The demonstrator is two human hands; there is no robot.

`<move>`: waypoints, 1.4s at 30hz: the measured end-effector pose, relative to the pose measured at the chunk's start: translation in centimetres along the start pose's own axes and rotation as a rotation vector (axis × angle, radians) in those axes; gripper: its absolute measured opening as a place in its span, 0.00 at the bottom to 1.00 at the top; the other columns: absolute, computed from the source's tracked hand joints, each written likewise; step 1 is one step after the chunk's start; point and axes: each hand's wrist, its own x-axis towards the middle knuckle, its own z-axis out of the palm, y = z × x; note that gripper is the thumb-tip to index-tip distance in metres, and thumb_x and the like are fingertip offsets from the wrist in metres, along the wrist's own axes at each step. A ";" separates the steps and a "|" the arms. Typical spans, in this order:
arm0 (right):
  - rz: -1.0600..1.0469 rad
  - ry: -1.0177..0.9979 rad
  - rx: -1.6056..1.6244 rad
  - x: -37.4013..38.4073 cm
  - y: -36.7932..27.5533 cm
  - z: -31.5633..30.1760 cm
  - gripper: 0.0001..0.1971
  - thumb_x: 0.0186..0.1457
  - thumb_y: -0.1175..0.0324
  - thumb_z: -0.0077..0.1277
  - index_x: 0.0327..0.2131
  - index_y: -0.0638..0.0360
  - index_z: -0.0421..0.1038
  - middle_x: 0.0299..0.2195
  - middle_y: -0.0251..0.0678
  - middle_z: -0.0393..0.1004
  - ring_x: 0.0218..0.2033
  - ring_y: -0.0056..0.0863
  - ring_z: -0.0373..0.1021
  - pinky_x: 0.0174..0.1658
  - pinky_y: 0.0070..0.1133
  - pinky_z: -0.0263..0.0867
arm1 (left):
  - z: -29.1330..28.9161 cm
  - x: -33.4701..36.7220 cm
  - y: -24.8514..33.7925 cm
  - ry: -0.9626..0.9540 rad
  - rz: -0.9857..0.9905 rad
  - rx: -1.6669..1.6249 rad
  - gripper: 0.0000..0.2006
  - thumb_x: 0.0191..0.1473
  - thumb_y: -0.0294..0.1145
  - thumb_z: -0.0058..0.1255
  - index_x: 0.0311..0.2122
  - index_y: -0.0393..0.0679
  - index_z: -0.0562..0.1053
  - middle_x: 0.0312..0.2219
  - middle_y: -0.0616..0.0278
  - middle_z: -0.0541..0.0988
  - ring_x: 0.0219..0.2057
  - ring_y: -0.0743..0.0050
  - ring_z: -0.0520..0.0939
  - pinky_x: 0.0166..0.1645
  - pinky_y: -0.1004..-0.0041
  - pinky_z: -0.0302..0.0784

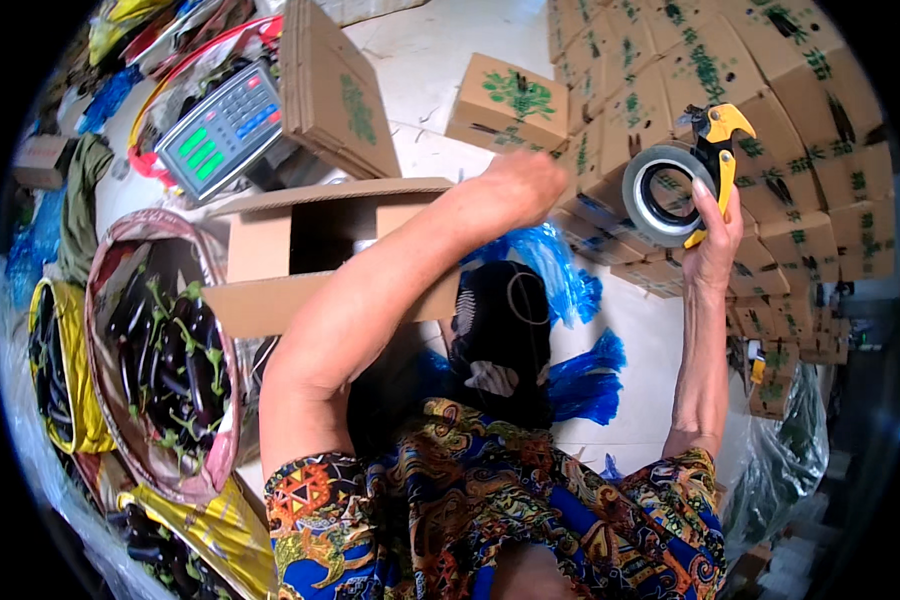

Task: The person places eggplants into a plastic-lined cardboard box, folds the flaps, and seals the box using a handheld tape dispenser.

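Note:
In my raised right hand (718, 232) is a yellow-and-black tape dispenser (722, 160) carrying a large roll of tape (642, 196). My left arm reaches across the front of an open cardboard box (265, 303), whose flaps stand out from a dark interior. Beyond the box's right side, my left hand (527, 186) is closed, its fingers curled down and mostly hidden. Whether anything is pinched in it does not show. The tape roll is to the right of this hand, apart from it.
A digital scale (217, 130) and an upright cardboard carton (332, 95) stand behind the box. Eggplants (165, 365) fill a round sack at left. A closed carton (510, 100) lies ahead; stacked cartons (700, 75) rise at right. Blue plastic strips (588, 380) lie nearby.

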 end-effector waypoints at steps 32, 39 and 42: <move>0.232 -0.676 -0.104 -1.4 6.1 16.2 0.29 0.44 0.50 0.60 0.44 0.61 0.68 0.34 0.32 0.69 0.38 0.20 0.66 0.43 0.19 0.61 | 0.3 -28.0 -16.2 0.549 -0.557 0.153 0.20 0.55 0.43 0.52 0.50 0.44 0.72 0.47 0.52 0.71 0.51 0.51 0.69 0.55 0.62 0.66; 0.171 -0.613 -0.076 -0.1 7.3 15.6 0.27 0.43 0.54 0.61 0.44 0.62 0.69 0.34 0.31 0.70 0.38 0.20 0.67 0.44 0.19 0.62 | 3.1 -27.4 -17.3 0.759 -0.560 -0.085 0.17 0.57 0.38 0.50 0.48 0.41 0.70 0.44 0.48 0.74 0.46 0.49 0.75 0.52 0.63 0.69; 0.255 -0.577 0.062 0.7 6.8 15.4 0.27 0.44 0.57 0.61 0.46 0.62 0.69 0.36 0.32 0.71 0.39 0.19 0.68 0.45 0.18 0.63 | 2.8 -27.2 -16.7 0.734 -0.611 -0.109 0.16 0.57 0.38 0.50 0.48 0.40 0.70 0.44 0.48 0.74 0.46 0.50 0.75 0.51 0.63 0.70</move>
